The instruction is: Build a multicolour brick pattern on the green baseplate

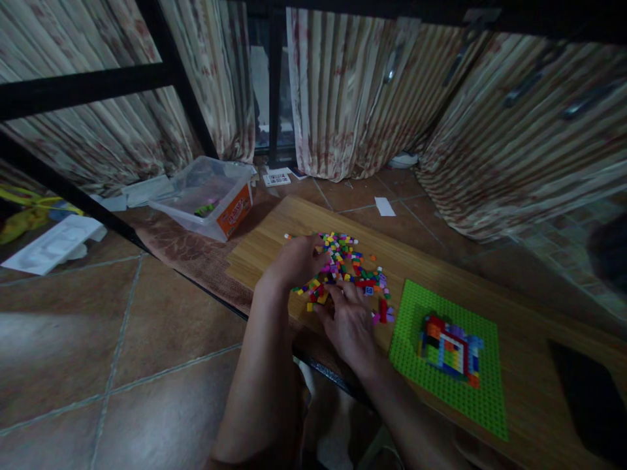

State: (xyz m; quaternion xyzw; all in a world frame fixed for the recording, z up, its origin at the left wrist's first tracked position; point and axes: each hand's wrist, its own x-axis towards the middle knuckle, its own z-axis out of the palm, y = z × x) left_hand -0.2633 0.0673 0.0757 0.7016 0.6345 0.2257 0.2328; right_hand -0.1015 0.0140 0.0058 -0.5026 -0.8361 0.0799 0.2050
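Wooden bench [274, 251] with a light grain carries a heap of small coloured bricks [345, 264], red, yellow, green, pink and white mixed together. Both hands work in this heap. The left hand [296, 261] lies with the palm down on the left side of the heap, its fingers curved over some bricks; I cannot tell if it really grips one, because the fingertips are hidden under the hand. The right hand [349, 321] rests at the near edge of the heap, its fingers spread and loose, touching bricks but closing on nothing that I can see.

Just to the right of the heap lies a green baseplate [416, 307], flat on the bench. On it stands a small square build [450, 349] of coloured bricks, with blue, red, orange and purple parts.

Behind the bench, on the floor side, stands a clear plastic box [206, 189] with a few bricks inside. It has an orange label [234, 210] with white writing, but the letters are too blurred to read. A white card [277, 178] near the striped curtains [343, 85] seems to carry a printed code.
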